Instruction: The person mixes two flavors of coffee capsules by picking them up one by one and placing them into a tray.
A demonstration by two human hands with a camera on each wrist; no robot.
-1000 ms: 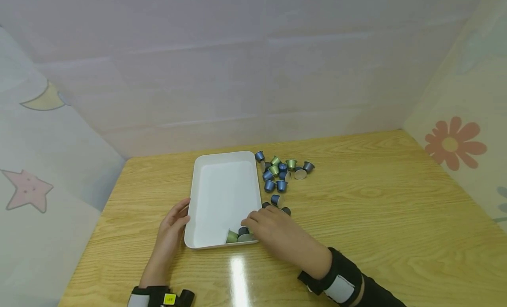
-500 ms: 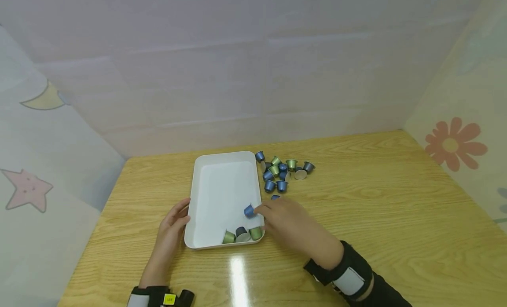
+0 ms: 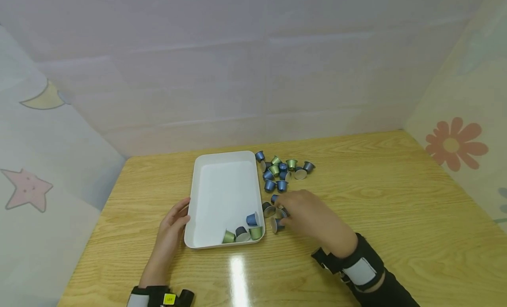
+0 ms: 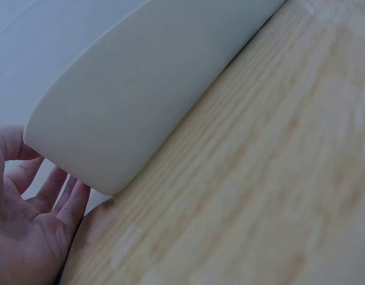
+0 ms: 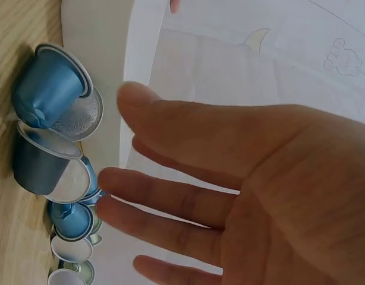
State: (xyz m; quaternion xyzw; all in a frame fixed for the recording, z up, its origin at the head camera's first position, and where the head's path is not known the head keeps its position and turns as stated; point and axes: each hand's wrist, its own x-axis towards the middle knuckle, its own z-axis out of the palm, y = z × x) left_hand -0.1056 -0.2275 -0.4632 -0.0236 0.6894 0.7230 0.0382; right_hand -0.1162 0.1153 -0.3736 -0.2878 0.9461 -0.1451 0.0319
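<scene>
Fingers (image 5: 170, 196) of the right hand (image 3: 310, 214): extended and partly spread, pinching nothing. The hand reaches over a small group of capsules (image 3: 270, 210) on the bench (image 3: 376, 201), just outside the tray (image 3: 222, 188) at about its four o'clock; the head view does not settle whether a fingertip touches one. The left hand (image 3: 172, 228), fingers loosely extended, rests against the tray's outer wall at eight o'clock.

Each capsule is a small metallic cup, tapered, with a flared rim and a pale silvery lid; bodies are blue, dark grey or green. Four lie inside the white, round-cornered tray: a blue capsule (image 3: 251, 220) on its side at four o'clock, a green capsule (image 3: 255, 232) between four and five, a dark grey capsule (image 3: 240, 232) at five, lid toward six, and a second green capsule (image 3: 229, 237) at six. A larger mixed cluster (image 3: 283, 167) lies outside at two o'clock.

Labels: a yellow tag (image 3: 169, 299) on the left wrist strap (image 3: 154, 294) bears dark characters, too small to read reliably.
</scene>
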